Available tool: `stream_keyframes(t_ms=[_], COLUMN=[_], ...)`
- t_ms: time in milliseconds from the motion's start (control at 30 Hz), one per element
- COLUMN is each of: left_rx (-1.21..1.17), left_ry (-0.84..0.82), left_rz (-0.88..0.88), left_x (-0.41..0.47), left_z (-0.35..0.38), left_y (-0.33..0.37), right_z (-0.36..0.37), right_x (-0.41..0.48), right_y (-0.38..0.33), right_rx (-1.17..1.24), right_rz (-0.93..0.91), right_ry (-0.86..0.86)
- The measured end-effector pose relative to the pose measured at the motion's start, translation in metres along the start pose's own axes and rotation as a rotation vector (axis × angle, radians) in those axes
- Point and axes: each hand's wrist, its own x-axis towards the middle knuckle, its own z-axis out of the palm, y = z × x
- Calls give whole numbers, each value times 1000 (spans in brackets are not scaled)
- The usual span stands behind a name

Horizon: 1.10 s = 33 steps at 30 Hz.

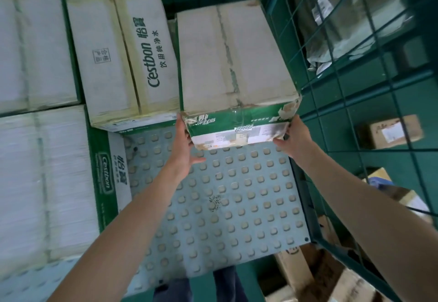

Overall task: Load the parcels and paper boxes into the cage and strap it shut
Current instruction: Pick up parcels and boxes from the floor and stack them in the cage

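The taped cardboard box (237, 60) was inside the cage (355, 102), just beside a C'estbon carton (123, 52) and close to the mesh wall. Its near end appeared to be raised above the studded floor (237, 195). The left hand (183, 140) cupped the near left corner, thumb up the side and fingers under the base. The right hand (296, 135) gripped the near right corner, fingers curled round a torn edge. That worn cardboard could probably tear under load and let the box drop. Fingers beneath could be pinched against the floor or the mesh when it was set down.
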Motion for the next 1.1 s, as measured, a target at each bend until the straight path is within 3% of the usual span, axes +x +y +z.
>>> stream_keyframes(t_ms=[300,400,500,600,800,1100], left_rx=[403,671,990,1028,1130,1324], left_ry=[-201,-148,-66,-81,-184,-395], left_rz=[-232,-234,-49,12,-225,-360], left_x=[-40,-50,-62,-70,-74,-82], left_z=[-56,-64,-62,-63,-89,-136], left_y=[-52,-97,-126,-129,-133,-148], right_z=[-77,-96,-106,-106,-79,-82], right_x=[-34,-45,-59,-62,-82,-121], right_y=[129,155,172,177,188,227], right_rx=[138,173,91,-7,-491,-731], right_rz=[131,199,164,101,76,217], right_ry=[-30,-32,35,132,280,255])
